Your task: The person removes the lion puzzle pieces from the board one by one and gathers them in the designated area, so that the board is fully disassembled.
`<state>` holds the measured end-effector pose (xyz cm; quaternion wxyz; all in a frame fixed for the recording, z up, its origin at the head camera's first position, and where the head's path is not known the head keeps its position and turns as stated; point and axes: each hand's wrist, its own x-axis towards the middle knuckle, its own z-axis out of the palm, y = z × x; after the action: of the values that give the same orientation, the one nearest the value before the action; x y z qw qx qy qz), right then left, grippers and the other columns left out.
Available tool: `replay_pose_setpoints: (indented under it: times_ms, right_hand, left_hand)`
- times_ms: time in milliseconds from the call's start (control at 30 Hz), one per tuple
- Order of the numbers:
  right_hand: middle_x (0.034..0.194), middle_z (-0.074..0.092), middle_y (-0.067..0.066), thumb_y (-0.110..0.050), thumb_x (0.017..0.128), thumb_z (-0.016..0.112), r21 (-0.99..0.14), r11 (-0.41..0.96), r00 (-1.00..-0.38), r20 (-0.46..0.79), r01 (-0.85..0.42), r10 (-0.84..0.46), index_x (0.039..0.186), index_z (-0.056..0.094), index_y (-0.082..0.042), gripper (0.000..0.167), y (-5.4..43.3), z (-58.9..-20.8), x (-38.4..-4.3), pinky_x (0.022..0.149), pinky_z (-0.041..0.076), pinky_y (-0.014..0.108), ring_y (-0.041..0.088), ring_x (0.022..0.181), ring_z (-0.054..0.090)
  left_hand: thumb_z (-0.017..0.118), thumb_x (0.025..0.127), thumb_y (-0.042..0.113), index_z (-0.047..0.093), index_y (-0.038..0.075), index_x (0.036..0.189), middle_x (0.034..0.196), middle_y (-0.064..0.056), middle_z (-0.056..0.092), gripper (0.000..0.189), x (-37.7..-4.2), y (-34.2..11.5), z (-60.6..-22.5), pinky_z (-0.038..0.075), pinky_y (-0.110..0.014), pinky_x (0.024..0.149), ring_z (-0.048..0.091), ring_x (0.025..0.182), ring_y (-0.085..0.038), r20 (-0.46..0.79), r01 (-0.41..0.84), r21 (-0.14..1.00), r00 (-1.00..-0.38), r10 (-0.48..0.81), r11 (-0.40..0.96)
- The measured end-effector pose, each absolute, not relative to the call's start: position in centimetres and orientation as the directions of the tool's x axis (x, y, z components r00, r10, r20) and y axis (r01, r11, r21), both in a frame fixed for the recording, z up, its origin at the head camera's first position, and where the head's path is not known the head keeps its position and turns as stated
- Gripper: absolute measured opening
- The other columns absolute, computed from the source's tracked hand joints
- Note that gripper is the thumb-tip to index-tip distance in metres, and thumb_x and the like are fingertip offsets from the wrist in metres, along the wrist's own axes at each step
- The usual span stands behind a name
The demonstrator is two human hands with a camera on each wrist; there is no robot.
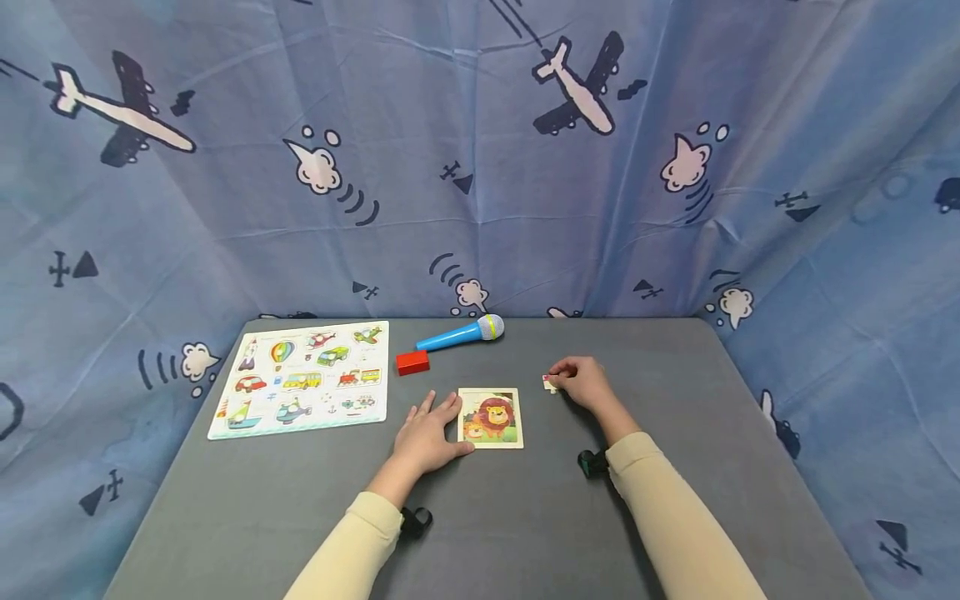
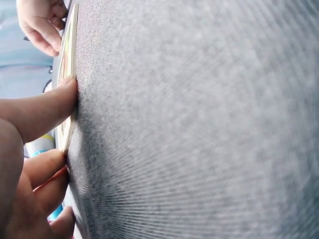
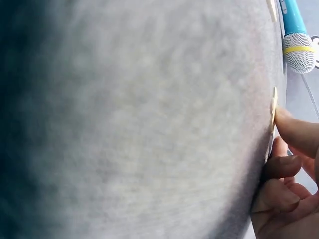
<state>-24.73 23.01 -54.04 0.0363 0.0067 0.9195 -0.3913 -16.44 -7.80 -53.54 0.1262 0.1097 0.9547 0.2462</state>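
Right hand (image 1: 581,382) is bent down to the gray table (image 1: 487,533), its thumb and curled fingers pinching a small, pale puzzle piece (image 1: 550,384) with a touch of red. The piece is held low, near the right side of a square lion puzzle (image 1: 492,417) but apart from it; whether it is lifted off the cloth surface cannot be told. The lion puzzle lies flat, its pale frame enclosing a maned lion and a smaller one. Its left side is touched by the left hand (image 1: 425,440), whose fingers are spread, with the thumb laid at the lower left corner. Beyond the left hand, a red block (image 1: 412,362) is placed just beside a board of vehicle pictures (image 1: 300,379). Behind the block, a blue toy microphone (image 1: 461,335) is laid with its gray head to the right. The table is backed by a blue airplane-print curtain (image 1: 412,233).
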Motion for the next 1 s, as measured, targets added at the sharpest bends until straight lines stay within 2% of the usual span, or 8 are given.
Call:
replay_pose_setpoints:
  times_ms: [133, 367, 633, 1000]
  right_hand:
    - [0.086, 0.069, 0.007, -0.019, 0.09, 0.077, -0.726, 0.687, -0.998, -0.059, 0.028, -0.021, 0.101, 0.076, -0.004, 0.019, 23.1, -53.6, -24.7, 0.071, 0.046, 0.031, 0.019, 0.078, 0.059]
    - [0.097, 0.071, 0.011, -0.021, 0.093, 0.074, -0.724, 0.689, -0.998, -0.021, -0.02, -0.051, 0.109, 0.074, -0.005, 0.022, 21.9, -51.6, -24.6, 0.072, 0.052, 0.034, 0.024, 0.089, 0.064]
    - [0.096, 0.073, 0.008, -0.021, 0.092, 0.075, -0.75, 0.655, -0.991, 0.003, -0.092, -0.136, 0.111, 0.075, -0.006, 0.024, 19.1, -50.6, -23.5, 0.066, 0.051, 0.031, 0.018, 0.075, 0.062]
    - [0.091, 0.072, 0.002, -0.02, 0.091, 0.077, -0.764, 0.639, -0.984, -0.041, -0.082, -0.175, 0.107, 0.076, -0.009, 0.02, 15.0, -51.6, -22.0, 0.065, 0.048, 0.028, 0.015, 0.074, 0.057]
  left_hand:
    - [0.079, 0.082, 0.049, 0.043, 0.021, 0.155, 0.162, 0.004, 0.037, 0.086, -16.5, -7.7, -53.4, 0.017, -0.054, 0.125, 0.018, 0.156, -0.03, -0.187, 0.15, 0.499, -0.943, 0.275, 0.854]
    - [0.08, 0.081, 0.05, 0.044, 0.021, 0.154, 0.162, 0.003, 0.037, 0.087, -16.6, -7.9, -53.2, 0.017, -0.054, 0.125, 0.018, 0.156, -0.029, -0.178, 0.145, 0.506, -0.947, 0.268, 0.85]
    - [0.081, 0.081, 0.048, 0.045, 0.02, 0.154, 0.162, 0.003, 0.039, 0.086, -16.3, -7.9, -53.2, 0.017, -0.055, 0.125, 0.019, 0.156, -0.03, -0.18, 0.136, 0.518, -0.948, 0.263, 0.844]
    - [0.081, 0.081, 0.049, 0.045, 0.019, 0.154, 0.162, 0.002, 0.038, 0.085, -16.3, -7.7, -53.3, 0.018, -0.055, 0.125, 0.02, 0.156, -0.031, -0.19, 0.128, 0.503, -0.948, 0.254, 0.855]
